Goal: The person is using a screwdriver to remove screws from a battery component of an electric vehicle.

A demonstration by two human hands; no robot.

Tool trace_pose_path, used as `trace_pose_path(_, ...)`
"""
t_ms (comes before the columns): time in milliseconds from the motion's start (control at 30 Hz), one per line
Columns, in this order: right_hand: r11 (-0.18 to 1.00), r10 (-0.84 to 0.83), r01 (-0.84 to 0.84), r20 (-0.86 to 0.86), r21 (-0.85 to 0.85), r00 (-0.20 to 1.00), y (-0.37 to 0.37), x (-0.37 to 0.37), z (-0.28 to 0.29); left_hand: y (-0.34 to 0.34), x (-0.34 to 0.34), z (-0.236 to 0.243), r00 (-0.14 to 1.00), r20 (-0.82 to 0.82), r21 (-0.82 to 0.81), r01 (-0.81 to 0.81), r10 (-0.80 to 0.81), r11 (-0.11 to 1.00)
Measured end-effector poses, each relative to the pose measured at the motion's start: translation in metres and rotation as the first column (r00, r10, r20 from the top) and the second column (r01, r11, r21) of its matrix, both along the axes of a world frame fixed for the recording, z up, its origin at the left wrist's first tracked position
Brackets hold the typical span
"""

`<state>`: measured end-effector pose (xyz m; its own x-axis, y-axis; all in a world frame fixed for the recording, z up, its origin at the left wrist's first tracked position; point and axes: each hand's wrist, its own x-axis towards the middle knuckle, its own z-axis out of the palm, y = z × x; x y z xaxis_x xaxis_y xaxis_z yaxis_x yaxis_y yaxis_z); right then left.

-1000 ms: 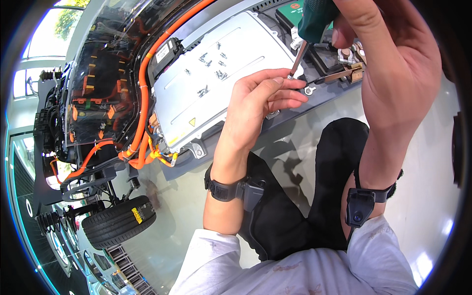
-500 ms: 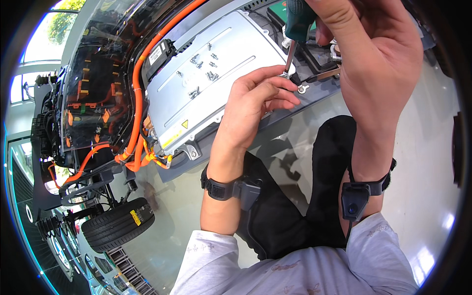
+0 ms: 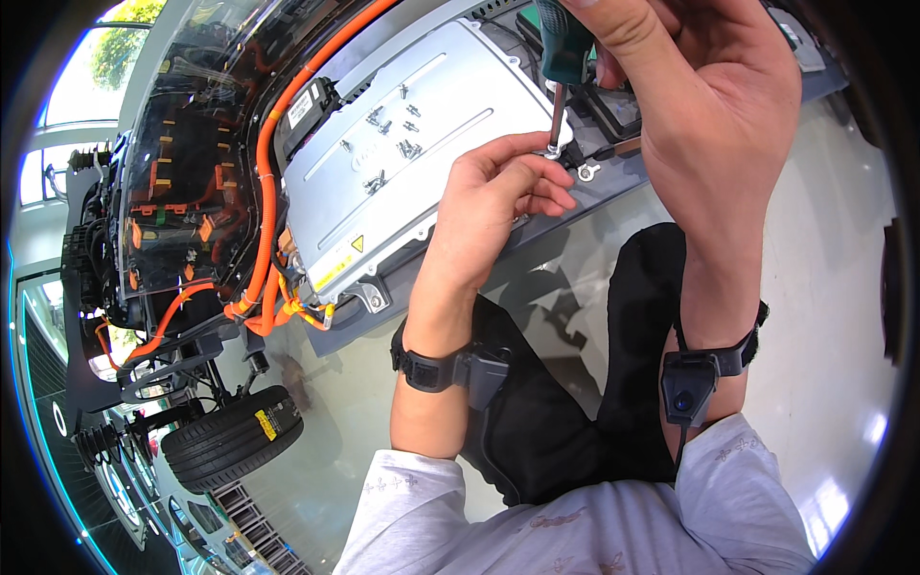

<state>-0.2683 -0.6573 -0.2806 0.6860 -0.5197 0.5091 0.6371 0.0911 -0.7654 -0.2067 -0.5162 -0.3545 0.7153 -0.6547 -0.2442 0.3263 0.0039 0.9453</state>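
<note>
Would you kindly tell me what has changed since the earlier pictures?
The right hand has moved left with the top of the screwdriver, which now stands more upright in the picture. The whole view has shifted slightly too. I see nothing taken up or let go: the left hand stays by the screwdriver's tip, and the loose screws still lie on the silver cover.

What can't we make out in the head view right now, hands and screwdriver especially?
- Head view: screwdriver, top of handle: cut off by upper edge.
- Head view: right hand, full grip: some fingers hidden behind the hand or beyond that edge.
- Head view: tip seating: too small, left hand crowding it.
- Head view: loose screws on silver cover: too small for drive type.
</note>
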Motion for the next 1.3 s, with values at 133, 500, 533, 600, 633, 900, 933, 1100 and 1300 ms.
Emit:
trace_pose_path(133,1.0,0.021,-0.021,-0.011,0.007,1.0,0.002,-0.001,0.002,-0.002,-0.001,-0.001,1.0,0.016,0.007,-0.01,0.009,1.0)
trace_pose_path(500,0.996,0.087,-0.086,-0.037,0.033,0.995,0.003,-0.006,0.003,-0.003,-0.006,0.003,0.996,0.079,0.058,-0.048,0.043,0.997)
trace_pose_path(533,0.995,0.093,-0.092,-0.039,0.037,0.995,0.002,-0.006,0.003,-0.002,-0.008,0.007,0.982,0.158,0.06,-0.113,0.103,0.992)
trace_pose_path(600,0.994,0.103,-0.101,-0.044,0.041,0.994,-0.004,-0.002,0.002,-0.003,-0.009,0.008,0.959,0.235,0.056,-0.176,0.158,0.983)
trace_pose_path(633,0.994,0.106,-0.104,-0.047,0.043,0.993,0.0,-0.001,0.005,-0.004,-0.008,0.006,0.88,0.443,0.034,-0.205,0.169,0.978)
trace_pose_path(900,0.92,-0.071,0.003,-0.16,-0.392,0.984,-0.001,0.008,0.006,-0.037,0.006,0.045,0.41,0.882,-0.101,-0.314,0.231,0.944)
trace_pose_path(933,0.971,0.072,-0.102,-0.139,-0.218,0.988,-0.003,0.019,-0.005,-0.039,0.005,0.045,0.335,0.91,-0.125,-0.34,0.244,0.932)
trace_pose_path(1100,0.945,0.297,-0.303,0.067,0.125,0.953,-0.001,0.026,-0.014,-0.032,0.012,0.044,0.496,0.845,-0.048,-0.3,0.198,0.953)
trace_pose_path(1300,0.957,0.264,-0.272,0.078,0.102,0.961,0.004,0.036,-0.018,-0.022,0.018,0.011,0.535,0.798,-0.22,-0.172,0.279,0.96)
